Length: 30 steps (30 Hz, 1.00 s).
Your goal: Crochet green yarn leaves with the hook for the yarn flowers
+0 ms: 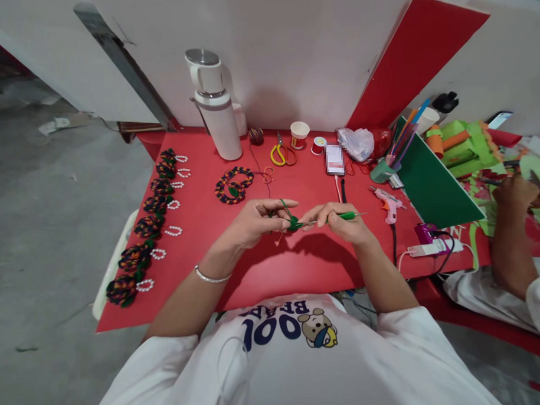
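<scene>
Red tabletop (267, 273), white wall (275, 55) behind. Left hand (254, 221) pinches small green yarn piece (293, 224) above front-centre; right hand (342, 221) grips green-handled metal hook (348, 216) at it. Piece looks unfinished; dark multicolour braided yarn bundles (147, 226) at left seem done.

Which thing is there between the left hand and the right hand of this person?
In the head view, a small green yarn piece is there, pinched by the left hand; the hook in the right hand points toward it.

Yarn piece (293, 223) green; hook handle (347, 216) bright green; tabletop (268, 267) plain red.
</scene>
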{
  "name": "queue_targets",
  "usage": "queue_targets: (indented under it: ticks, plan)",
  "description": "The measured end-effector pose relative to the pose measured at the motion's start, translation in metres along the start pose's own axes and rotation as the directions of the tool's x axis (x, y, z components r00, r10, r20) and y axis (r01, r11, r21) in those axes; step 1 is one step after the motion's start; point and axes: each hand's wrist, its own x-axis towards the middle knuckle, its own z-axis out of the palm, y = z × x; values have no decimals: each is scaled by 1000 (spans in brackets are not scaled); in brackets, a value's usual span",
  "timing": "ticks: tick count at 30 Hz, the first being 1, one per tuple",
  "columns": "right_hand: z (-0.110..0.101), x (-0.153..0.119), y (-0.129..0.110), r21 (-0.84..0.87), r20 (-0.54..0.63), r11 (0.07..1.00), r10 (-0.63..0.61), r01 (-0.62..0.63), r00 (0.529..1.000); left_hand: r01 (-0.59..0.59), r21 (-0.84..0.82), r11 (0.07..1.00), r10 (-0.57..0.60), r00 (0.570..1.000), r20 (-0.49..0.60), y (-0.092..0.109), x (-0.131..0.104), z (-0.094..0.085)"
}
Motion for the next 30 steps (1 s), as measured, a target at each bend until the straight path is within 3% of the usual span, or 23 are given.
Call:
queue_targets:
  ticks: [2, 5, 8, 12, 16, 23, 26, 30]
  plan:
    - [4, 2, 11, 101, -31, 995, 16, -13, 999, 4, -3, 1000, -4, 1000, 2, 0, 0, 1]
    - [15, 3, 31, 207, -153, 976, -33, 64, 988, -22, 10, 1000, 22, 1000, -19, 0, 1, 2]
    - [29, 2, 47, 195, -305, 966, -102, 167, 947, -39, 15, 999, 39, 999, -25, -1, 1, 2]
    - [39, -3, 57, 123, -395, 967, -160, 225, 905, -65, 46, 997, 67, 997, -47, -1, 1, 4]
    - [43, -8, 57, -52, -445, 978, -204, 202, 872, -109, 110, 988, 120, 988, -101, -2, 1, 10]
    - [49, -11, 45, -321, -461, 921, -357, 223, 813, -170, 17, 985, 170, 972, -162, -7, 2, 15]
    - [54, -11, 41, -478, -443, 852, -445, 214, 779, -194, 82, 978, 205, 963, -173, -11, 0, 19]
    - [62, -9, 42, -714, -350, 677, -568, 180, 745, -235, 155, 959, 266, 939, -220, -20, -2, 28]
